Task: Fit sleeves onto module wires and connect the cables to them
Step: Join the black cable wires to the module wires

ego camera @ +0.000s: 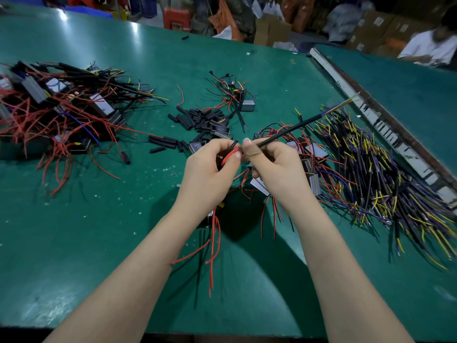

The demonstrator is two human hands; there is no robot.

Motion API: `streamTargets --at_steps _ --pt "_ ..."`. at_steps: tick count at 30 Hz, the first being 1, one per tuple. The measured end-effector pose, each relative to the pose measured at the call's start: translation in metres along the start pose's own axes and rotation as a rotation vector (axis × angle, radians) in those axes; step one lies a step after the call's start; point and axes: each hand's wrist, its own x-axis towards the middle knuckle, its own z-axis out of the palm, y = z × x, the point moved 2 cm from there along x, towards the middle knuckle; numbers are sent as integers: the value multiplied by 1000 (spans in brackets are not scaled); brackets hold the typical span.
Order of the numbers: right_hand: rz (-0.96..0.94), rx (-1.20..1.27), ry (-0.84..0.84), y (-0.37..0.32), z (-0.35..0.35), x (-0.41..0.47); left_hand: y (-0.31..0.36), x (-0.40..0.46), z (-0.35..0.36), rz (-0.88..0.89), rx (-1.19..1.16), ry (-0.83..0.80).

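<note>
**Two hands, one cable, one bunch of wires**

Two bare hands up over the green desk (99, 219), close together, fingertips almost touching. Left hand (210, 169) curled round a bunch of module wires (230, 154), red and black, pinched at the top. More red and black strands hanging down under that wrist. Right hand (274, 169) pinching one black cable (296, 125), slanting up and away to the right, with thin yellow and blue ends at its far tip.

Three big heaps on the desk: a tangle of modules with red wires (54, 107) far left, a loose pile of short black sleeves (197, 120) in the middle, a thick spread of black cables with yellow and blue ends (383, 181) on the right. One small grey module (247, 105) behind the sleeves, alone.

Too many sleeves and cables to count. The module in the left hand mostly hidden by palm and wrist. More grey modules half hidden behind the right hand. Left heap cut off at the edge.
</note>
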Motion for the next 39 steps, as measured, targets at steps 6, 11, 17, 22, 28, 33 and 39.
streamTargets --at_steps 6,11,17,22,28,33,39 --pt "50 113 -23 -1 -3 2 0 2 3 -80 -146 -29" --pt "101 160 -29 -1 -4 2 -2 4 1 -113 -159 -8" --pt "79 222 7 -2 -6 4 -3 7 -5 -126 -187 -42" --pt "54 198 62 2 -10 6 -9 11 -16 -232 -162 -369" --pt "34 213 74 1 -9 5 -12 14 -37 -75 -63 -317" --pt "-38 118 115 1 -11 4 -9 11 -38 156 207 -302" --pt "-37 156 124 5 -13 7 -10 13 -28 165 389 -237"
